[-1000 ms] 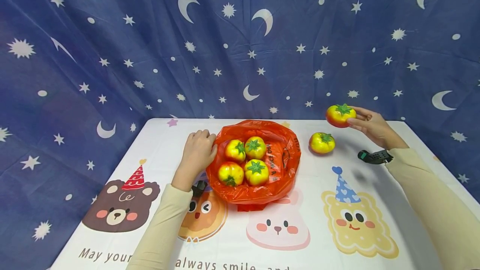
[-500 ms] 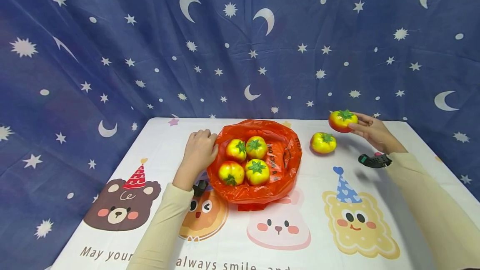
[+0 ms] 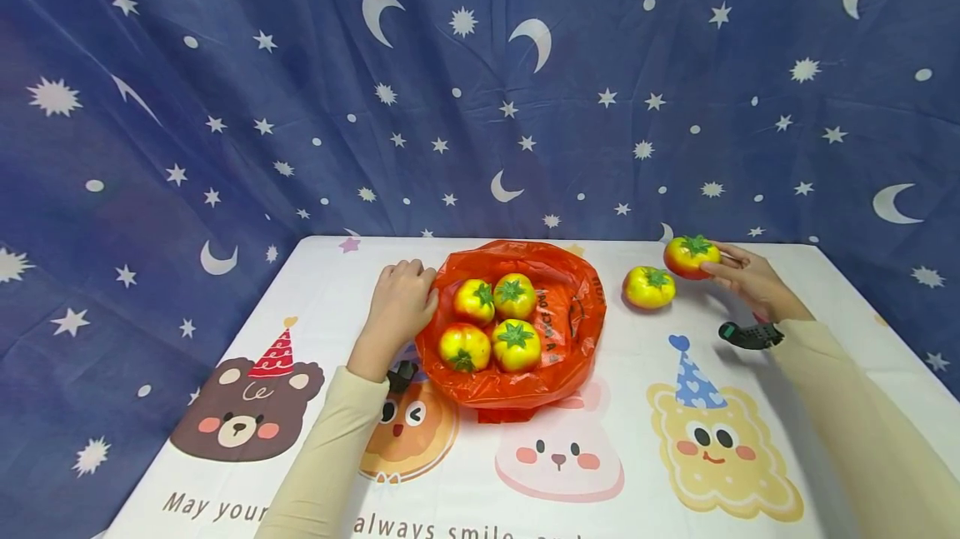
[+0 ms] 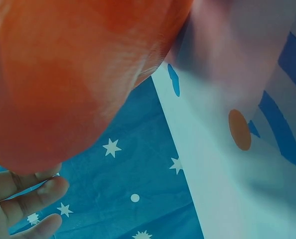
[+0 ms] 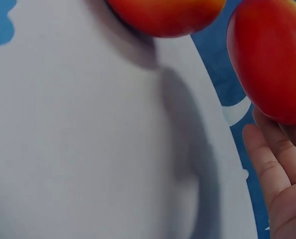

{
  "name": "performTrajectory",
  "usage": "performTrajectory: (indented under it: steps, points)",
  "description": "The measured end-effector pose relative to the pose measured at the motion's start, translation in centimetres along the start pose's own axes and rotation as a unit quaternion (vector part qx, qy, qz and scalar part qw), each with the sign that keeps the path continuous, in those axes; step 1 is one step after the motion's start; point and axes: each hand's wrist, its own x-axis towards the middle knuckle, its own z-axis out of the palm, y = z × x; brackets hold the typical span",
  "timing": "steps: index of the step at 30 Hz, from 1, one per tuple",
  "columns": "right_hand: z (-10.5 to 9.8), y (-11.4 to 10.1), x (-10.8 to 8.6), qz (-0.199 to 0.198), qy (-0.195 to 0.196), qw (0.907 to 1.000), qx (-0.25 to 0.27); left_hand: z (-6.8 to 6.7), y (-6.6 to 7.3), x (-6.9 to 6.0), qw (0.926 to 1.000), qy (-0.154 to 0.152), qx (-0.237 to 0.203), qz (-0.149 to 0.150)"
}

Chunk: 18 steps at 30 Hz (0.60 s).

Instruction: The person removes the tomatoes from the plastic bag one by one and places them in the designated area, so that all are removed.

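Observation:
A red plastic bag (image 3: 517, 393) lies spread wide on the table with several red-and-yellow toy tomatoes (image 3: 517, 345) in it. My left hand (image 3: 401, 306) holds the bag's left rim, and its fingers show against the bag's outer side in the left wrist view. Over the table's far right, my right hand (image 3: 753, 276) pinches another toy tomato (image 3: 692, 257) between thumb and fingers, green leaves facing up. Just left of and below it sits a loose toy tomato (image 3: 648, 287) on the cloth. In the right wrist view, the held tomato (image 5: 272, 59) hides part of the fingers.
A white tablecloth (image 3: 630, 439) with cartoon prints covers the table. Behind its far edge hangs a dark blue curtain (image 3: 450, 64) with moons and stars. Black wrist devices (image 3: 750, 335) sit by both sleeves.
My right hand has lowered the toy tomato toward the table, close beside the loose one. The left hand and the bag have stayed in place.

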Motion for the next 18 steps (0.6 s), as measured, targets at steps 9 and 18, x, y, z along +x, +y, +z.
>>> performTrajectory:
  steps: [9,18]
  points:
    - [-0.4,1.3,0.1,0.024,0.009,0.9996,-0.015,0.0,0.0,0.0,1.0,-0.005,0.0,-0.001]
    - [-0.4,2.4,0.2,0.013,0.002,0.9993,0.034,0.1,0.0,0.0,1.0,0.001,0.002,0.001]
